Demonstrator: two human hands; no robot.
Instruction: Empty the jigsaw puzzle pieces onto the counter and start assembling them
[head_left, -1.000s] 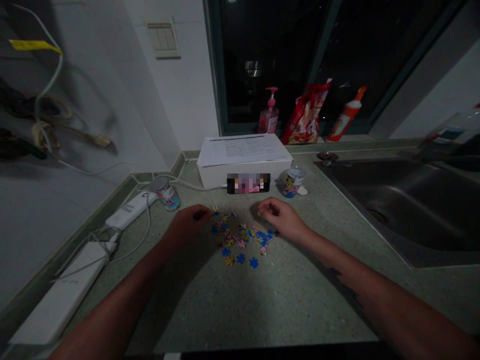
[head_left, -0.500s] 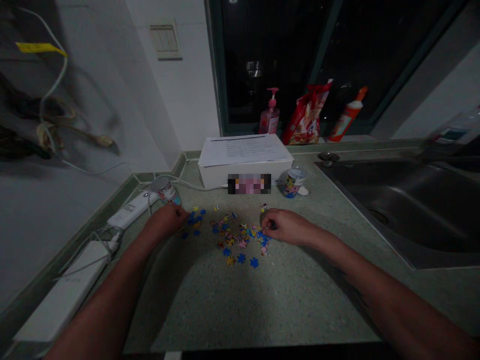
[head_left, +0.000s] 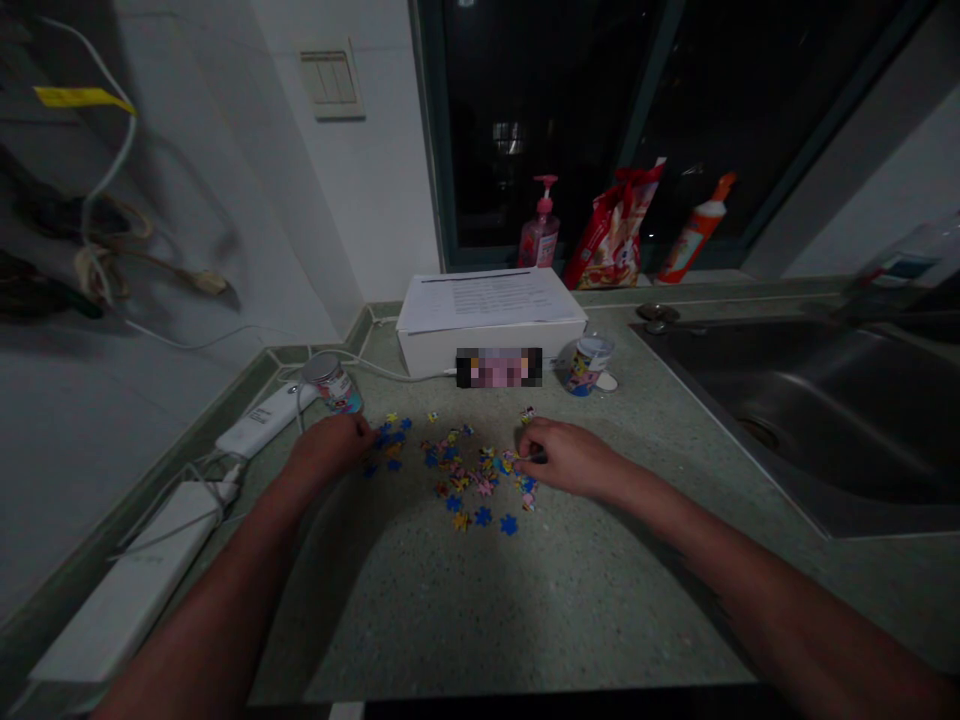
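Small jigsaw puzzle pieces (head_left: 484,488) in blue, yellow and pink lie scattered loosely on the counter between my hands. Beside the left wall's can, my left hand (head_left: 334,447) has its fingers curled together at the edge of a smaller group of mostly blue pieces (head_left: 391,440). Whatever its fingertips hold is hidden. My right hand (head_left: 568,456) reaches down over the right side of the main pile, thumb and fingers bent together at the pieces. I cannot make out what is between them. One piece (head_left: 528,413) lies just behind that hand.
A printed can (head_left: 331,384) stands behind my left hand, another (head_left: 587,365) behind my right. A phone (head_left: 499,368) leans on a white box (head_left: 420,350). White power strips (head_left: 142,580) with cables lie left; a metal sink (head_left: 814,400) is at right.
My left hand has moved left from the main pile, and the smaller group of pieces now shows beside it. My right hand has lowered slightly onto the pile's right side.
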